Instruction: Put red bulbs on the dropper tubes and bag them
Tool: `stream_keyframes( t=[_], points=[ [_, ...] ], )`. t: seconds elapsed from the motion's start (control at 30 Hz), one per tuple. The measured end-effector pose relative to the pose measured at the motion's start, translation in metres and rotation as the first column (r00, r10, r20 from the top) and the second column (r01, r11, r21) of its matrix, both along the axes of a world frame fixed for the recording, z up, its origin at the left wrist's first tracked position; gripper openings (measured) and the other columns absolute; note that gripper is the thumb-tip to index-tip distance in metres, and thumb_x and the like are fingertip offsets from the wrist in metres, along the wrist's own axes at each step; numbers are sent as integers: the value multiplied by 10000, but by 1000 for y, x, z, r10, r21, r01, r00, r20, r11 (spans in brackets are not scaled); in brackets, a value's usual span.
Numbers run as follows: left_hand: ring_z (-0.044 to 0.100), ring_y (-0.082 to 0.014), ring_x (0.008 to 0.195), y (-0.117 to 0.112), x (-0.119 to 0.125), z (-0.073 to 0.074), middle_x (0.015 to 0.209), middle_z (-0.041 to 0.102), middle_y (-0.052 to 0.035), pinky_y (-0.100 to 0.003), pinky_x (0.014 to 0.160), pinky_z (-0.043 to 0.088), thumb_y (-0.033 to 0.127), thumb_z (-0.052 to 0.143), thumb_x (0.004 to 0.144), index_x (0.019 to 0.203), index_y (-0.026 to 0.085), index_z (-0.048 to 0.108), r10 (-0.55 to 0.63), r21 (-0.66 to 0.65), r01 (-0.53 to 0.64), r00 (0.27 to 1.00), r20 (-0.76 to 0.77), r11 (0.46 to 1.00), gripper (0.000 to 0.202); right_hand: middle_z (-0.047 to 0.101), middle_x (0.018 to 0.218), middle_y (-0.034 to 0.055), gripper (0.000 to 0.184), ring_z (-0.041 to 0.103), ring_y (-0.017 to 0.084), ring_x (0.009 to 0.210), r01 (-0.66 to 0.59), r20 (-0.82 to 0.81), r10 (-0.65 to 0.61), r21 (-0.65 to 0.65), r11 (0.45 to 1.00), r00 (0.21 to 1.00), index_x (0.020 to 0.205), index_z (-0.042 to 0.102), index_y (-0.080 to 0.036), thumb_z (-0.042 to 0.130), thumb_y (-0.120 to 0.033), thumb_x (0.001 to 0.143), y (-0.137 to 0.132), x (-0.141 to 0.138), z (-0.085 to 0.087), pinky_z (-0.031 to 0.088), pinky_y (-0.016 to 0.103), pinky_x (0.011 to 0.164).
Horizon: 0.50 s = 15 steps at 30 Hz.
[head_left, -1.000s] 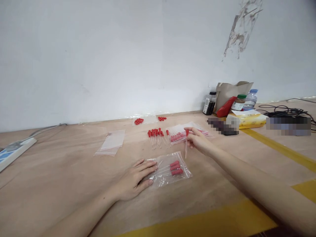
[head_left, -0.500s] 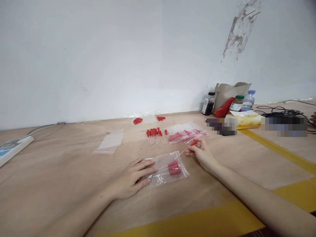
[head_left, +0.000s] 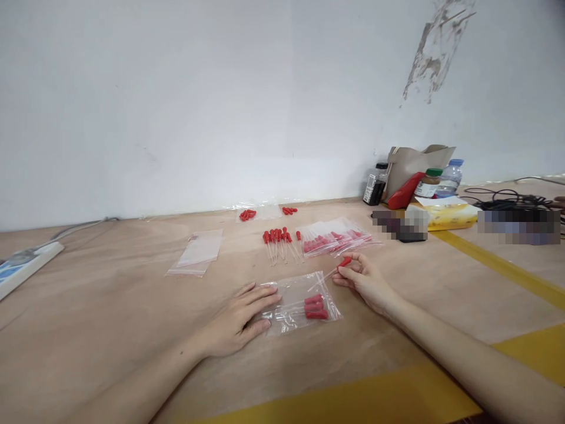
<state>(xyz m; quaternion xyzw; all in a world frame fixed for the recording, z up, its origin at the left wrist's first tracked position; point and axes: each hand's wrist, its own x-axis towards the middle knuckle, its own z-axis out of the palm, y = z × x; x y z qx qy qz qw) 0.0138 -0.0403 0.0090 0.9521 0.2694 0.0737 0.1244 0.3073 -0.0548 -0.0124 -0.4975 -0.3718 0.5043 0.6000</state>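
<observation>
My left hand (head_left: 241, 315) lies flat, fingers spread, on the left end of a clear zip bag (head_left: 293, 291) that holds three red-bulbed glass droppers (head_left: 315, 307). My right hand (head_left: 364, 280) pinches one more red-bulbed dropper (head_left: 339, 266) by its bulb, its glass tip pointing down-left at the bag's open right end. Behind the bag, a row of loose droppers (head_left: 279, 242) lies on the wooden tabletop (head_left: 132, 318), beside a stack of filled bags (head_left: 338, 237).
Empty clear bags (head_left: 198, 253) lie to the left. Loose red bulbs (head_left: 248, 215) sit near the wall. At the back right stand bottles and jars (head_left: 375, 184), a paper bag (head_left: 415, 162), a yellow pack (head_left: 448, 215) and black cables (head_left: 507, 200). A white device (head_left: 26, 265) lies far left.
My right hand brought the dropper down from upright above the filled bags to the mouth of the near bag, tilting it tip-first toward the opening. My left hand stayed on the bag.
</observation>
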Motion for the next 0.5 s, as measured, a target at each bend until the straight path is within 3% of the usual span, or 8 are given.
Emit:
stream_keyframes(
  t=[0.1,0.2,0.33,0.5],
  points=[
    [289,-180,1270,-1,1,1,1371,356,-1,-418,1075,179,354,355,904,1347,298,246,4,-8,-4,1000,3,1000,460,599,714,-13,371,600,111,635,-134,42,135,-38,990,990,838,453,-201,705,-297,583,-1,0,-2,507,283,666],
    [301,-180,1264,-1,1,1,1365,365,0,-417,1076,176,350,356,904,1350,298,237,0,-9,0,1000,5,1000,465,607,685,-9,341,571,100,589,-248,224,253,-53,967,941,816,523,-167,697,-361,596,-1,1,-5,484,256,591],
    [302,-178,1262,-1,0,1,1363,366,5,-418,1076,174,357,357,903,1346,302,245,3,-2,-3,1000,-2,1000,460,625,657,7,339,572,130,604,-279,471,263,-36,960,842,818,605,-152,690,-396,598,1,0,-11,469,262,576],
    [300,-173,1262,-1,1,2,1365,363,1,-411,1076,176,360,354,904,1347,297,242,-3,2,3,1000,-4,1000,461,649,712,34,303,588,152,664,-326,517,285,-12,945,807,811,634,-147,668,-377,618,1,-6,-10,468,263,606]
  ],
)
